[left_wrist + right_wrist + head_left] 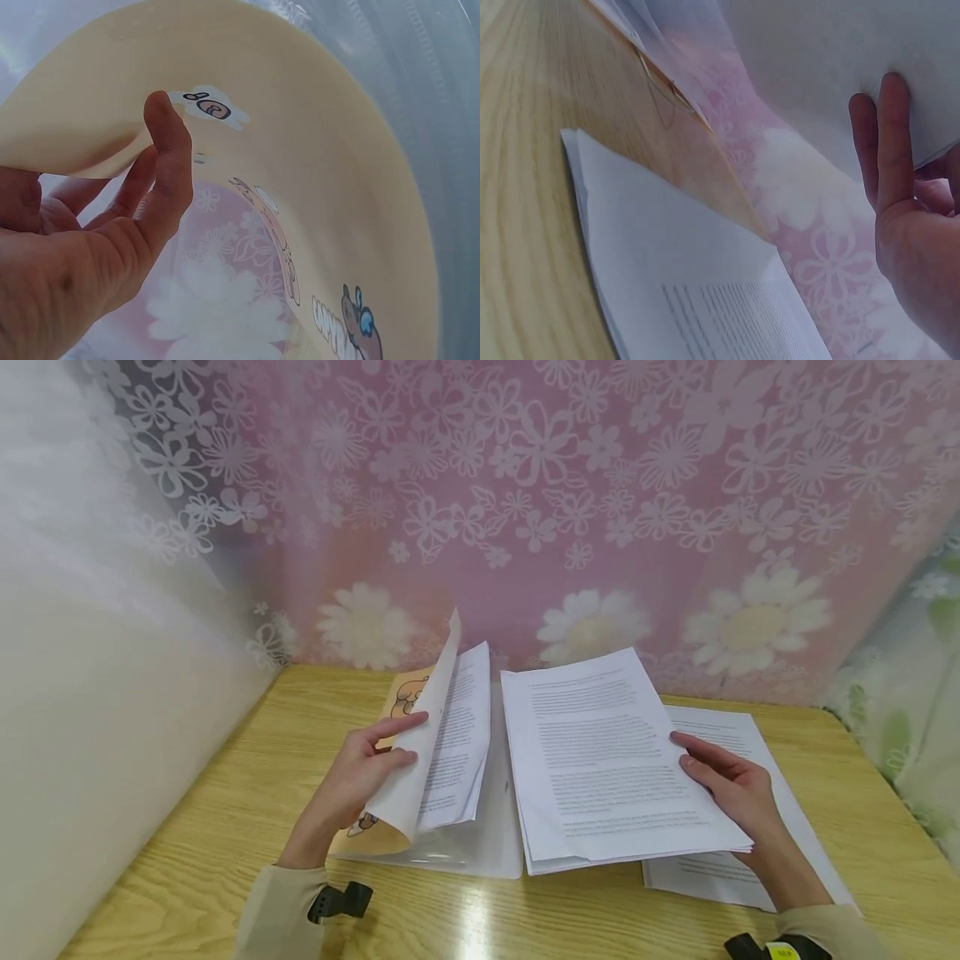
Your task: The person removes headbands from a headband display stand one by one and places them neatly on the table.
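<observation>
My left hand (363,777) pinches the curled edge of a cream cover sheet (420,756), whose orange-tan face (330,150) carries cartoon animal prints. Under that cover, printed pages (457,735) lie in a clear plastic folder (495,835). To the right, my right hand (738,789) grips the right edge of a stack of printed papers (607,760), tilted up off the table. Fingers (894,142) spread across the back of this stack in the right wrist view, with the thumb on its front in the head view.
More printed sheets (697,872) lie on the wooden table (585,918), partly beneath the raised stack. A pink floral curtain (487,527) hangs along the table's back edge, and a pale wall (135,635) stands at the left.
</observation>
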The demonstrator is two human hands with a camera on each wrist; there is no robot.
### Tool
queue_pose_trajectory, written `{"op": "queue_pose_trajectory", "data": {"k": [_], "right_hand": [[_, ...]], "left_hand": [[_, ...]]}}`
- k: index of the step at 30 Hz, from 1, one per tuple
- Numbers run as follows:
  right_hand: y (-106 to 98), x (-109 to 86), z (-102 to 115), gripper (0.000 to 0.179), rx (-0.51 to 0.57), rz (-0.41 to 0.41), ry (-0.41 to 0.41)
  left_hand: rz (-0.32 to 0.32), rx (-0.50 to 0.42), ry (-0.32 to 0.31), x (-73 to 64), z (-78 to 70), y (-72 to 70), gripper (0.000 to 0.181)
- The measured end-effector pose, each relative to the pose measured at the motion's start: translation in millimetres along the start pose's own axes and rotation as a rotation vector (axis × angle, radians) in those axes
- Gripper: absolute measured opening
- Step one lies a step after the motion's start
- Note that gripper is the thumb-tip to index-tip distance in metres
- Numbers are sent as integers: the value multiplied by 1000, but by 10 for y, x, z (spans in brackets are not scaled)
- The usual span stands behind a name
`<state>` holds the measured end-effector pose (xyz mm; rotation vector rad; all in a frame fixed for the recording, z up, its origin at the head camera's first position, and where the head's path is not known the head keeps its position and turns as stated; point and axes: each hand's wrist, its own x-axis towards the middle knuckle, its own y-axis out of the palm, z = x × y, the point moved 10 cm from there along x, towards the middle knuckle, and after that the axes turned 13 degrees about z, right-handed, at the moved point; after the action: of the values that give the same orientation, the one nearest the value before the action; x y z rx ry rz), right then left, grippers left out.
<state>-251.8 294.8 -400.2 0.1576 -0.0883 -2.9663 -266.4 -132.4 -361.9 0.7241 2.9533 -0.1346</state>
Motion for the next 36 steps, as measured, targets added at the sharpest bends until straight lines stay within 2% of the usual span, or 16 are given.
{"op": "queue_pose_trajectory", "data": {"k": [4, 19, 28, 36], "right_hand": [[60, 41, 9, 52, -33, -4, 25], [130, 95, 20, 57, -65, -40, 56], [298, 165, 43, 54, -79, -55, 19], [378, 208, 23, 53, -65, -77, 1]], "left_hand": [[7, -3, 36, 4, -26, -6, 49], [15, 1, 37, 14, -46, 7, 49], [4, -8, 21, 13, -30, -2, 48], [20, -16, 37, 12, -37, 7, 49]]}}
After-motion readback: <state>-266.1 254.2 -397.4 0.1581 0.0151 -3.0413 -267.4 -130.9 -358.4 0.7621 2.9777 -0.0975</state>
